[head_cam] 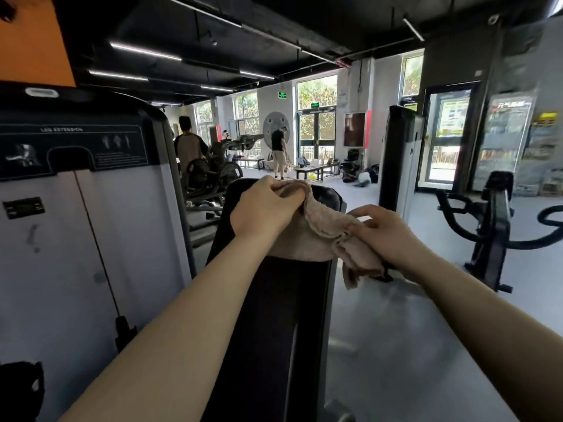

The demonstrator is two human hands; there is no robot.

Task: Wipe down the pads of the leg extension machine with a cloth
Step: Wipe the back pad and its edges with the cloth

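Observation:
A pinkish-beige cloth [323,229] is draped over the top of the black back pad [274,315] of the leg extension machine, seen from behind. My left hand [263,208] grips one bunched end of the cloth near the pad's top edge. My right hand [387,233] pinches the other end, which hangs off the pad's right side. Both forearms reach forward from the bottom of the view.
The machine's white weight-stack shroud [85,239] with a "LEG EXTENSION" label stands close on the left. An exercise bike [493,226] is at the right, a tall dark post [396,159] behind the pad. Two people [278,150] stand far back among other equipment.

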